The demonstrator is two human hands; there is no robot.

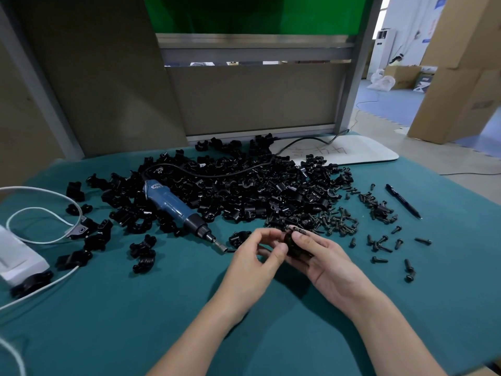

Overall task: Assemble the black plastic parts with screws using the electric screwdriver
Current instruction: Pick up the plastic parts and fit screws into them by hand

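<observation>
At your far left a white box (16, 256) sits at the edge of the green tabletop (135, 321), with a white cable (40, 213) looping beside it. A few loose black pieces (142, 256) lie scattered between the box and the middle of the tabletop.

The blue electric screwdriver (173, 207) lies on its side, resting on the left part of the big pile of black plastic parts (244, 185). Its bit points down and to the right, toward your hands, and its black cord runs back over the pile.

Your left hand (254, 256) is just in front of the pile. Its fingers are curled and its thumb tip presses against the left side of the black plastic part (294, 245) you are holding. That part is lifted off the cloth between your two hands. Your right hand (325, 261) cradles it from below and from the right, thumb on top and fingers curled under it. What looks like a screw sits at the top of the part, but it is too small to be sure.

Just behind your right hand is a heap of screws (336, 221), with more single screws (379, 245) spread out to the right. A black pen (403, 201) lies beyond them, and a white board (347, 151) rests at the back right edge.
</observation>
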